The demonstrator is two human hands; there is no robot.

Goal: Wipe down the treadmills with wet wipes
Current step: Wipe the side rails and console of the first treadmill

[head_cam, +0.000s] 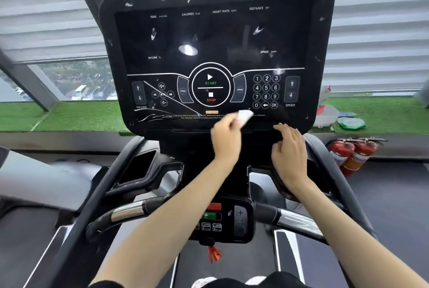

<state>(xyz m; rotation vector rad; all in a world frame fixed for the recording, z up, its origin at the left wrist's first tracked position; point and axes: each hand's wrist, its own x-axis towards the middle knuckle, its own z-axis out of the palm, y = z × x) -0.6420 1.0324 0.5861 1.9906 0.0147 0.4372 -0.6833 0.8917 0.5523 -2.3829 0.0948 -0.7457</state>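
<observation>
Left hand (226, 139) pinches wipe (243, 117) — right hand (289, 155) relaxed

Head view, looking forward-down, close to treadmill console (216, 55).

A person's left hand (226, 141) pinches a white wet wipe (244, 118) at the lower edge of a treadmill console (216, 32).
The right hand (290, 157) hovers loose-fingered just beside it; white smears (153, 117) streak the dark screen; two red fire extinguishers (352, 153) sit at right.
</observation>
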